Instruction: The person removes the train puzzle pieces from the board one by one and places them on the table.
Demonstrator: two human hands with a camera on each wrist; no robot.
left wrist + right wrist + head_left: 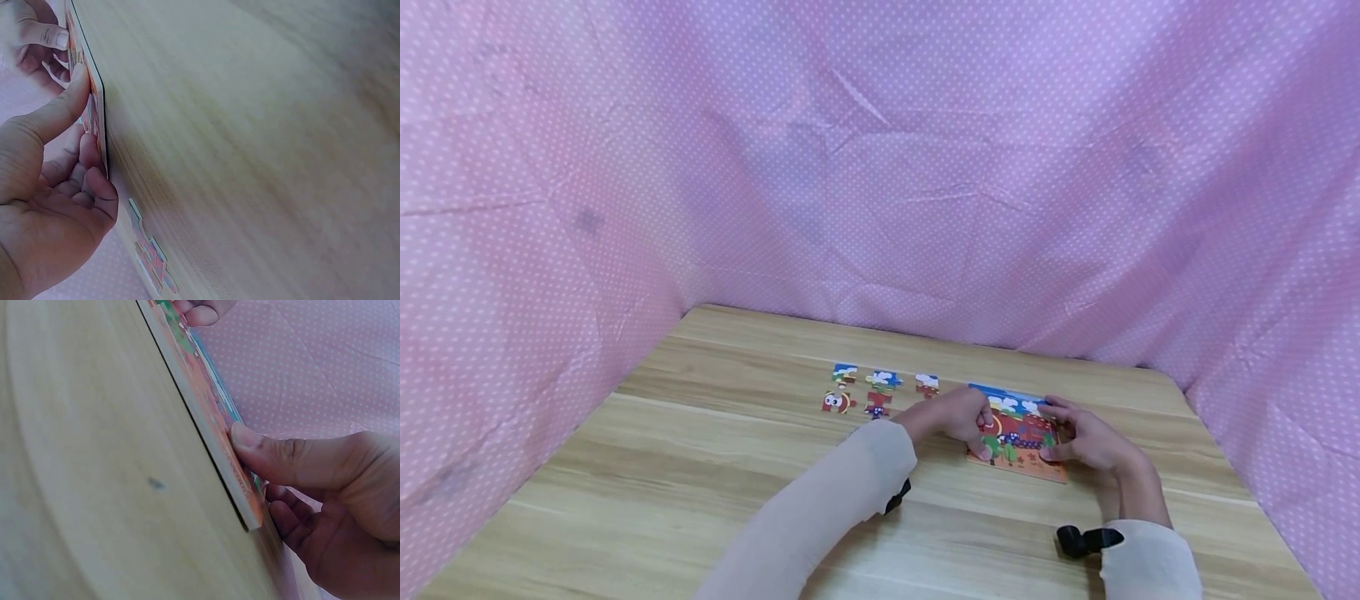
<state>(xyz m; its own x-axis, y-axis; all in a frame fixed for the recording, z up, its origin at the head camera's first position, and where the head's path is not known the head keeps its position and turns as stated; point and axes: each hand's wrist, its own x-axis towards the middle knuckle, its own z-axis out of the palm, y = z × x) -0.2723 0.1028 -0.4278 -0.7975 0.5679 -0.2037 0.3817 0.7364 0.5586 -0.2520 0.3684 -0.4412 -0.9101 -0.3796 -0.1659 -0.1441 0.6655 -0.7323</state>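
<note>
A jigsaw puzzle board (1026, 475) with a red, blue and orange cartoon picture lies on the table. My left hand (961, 414) is at its left side, the thumb on the picture and the other fingers curled by the edge. In the left wrist view the left hand (59, 206) hides part of the board (99, 94). My right hand (1093, 437) holds the board's right side. The right wrist view shows the right thumb (250, 439) on the board's face (200, 394), with curled fingers beside the edge.
Several loose jigsaw pieces lie left of the board, among them a piece with eyes (835, 402) and a cloud piece (883, 379). The wooden table (700, 467) meets pink dotted cloth (880, 208) at the back and sides. Black straps (1086, 540) are on the wrists.
</note>
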